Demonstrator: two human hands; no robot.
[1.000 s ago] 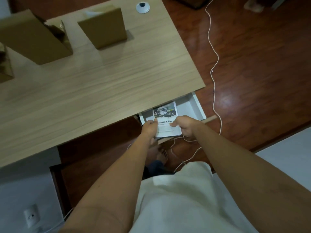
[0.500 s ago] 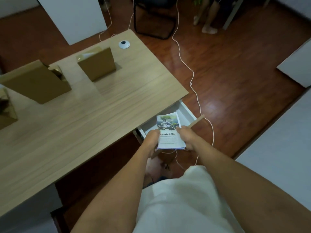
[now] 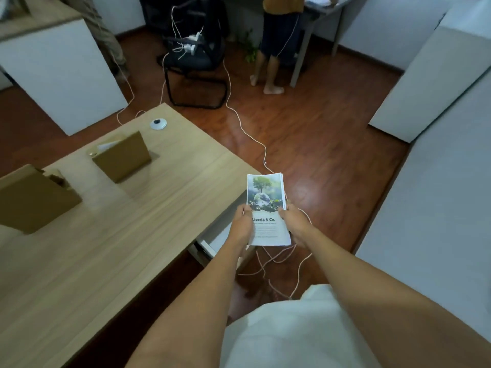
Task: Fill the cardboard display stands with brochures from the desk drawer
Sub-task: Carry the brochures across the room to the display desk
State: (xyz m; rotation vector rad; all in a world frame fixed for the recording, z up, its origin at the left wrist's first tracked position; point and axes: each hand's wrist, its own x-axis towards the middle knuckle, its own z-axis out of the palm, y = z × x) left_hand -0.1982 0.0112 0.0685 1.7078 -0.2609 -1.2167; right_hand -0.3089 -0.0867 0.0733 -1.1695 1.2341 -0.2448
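A stack of brochures (image 3: 267, 197), with a tree-and-globe picture and the title "Liceria & Co.", is held up off the desk's right corner. My left hand (image 3: 243, 224) grips its left edge and my right hand (image 3: 295, 224) grips its right edge. Below them the white desk drawer (image 3: 212, 239) stands open, mostly hidden by my left arm. Two brown cardboard display stands sit on the wooden desk (image 3: 119, 235): one (image 3: 125, 156) at the back with white paper showing in it, another (image 3: 32, 197) at the far left.
A small white round object (image 3: 158, 124) lies near the desk's far corner. White cables (image 3: 247, 128) trail over the red-brown floor. A black chair (image 3: 196, 59) and a standing person (image 3: 276, 43) are further back. White cabinets flank the room.
Both hands have lifted the brochure stack up out of the drawer. The view has tilted up, showing more of the room.
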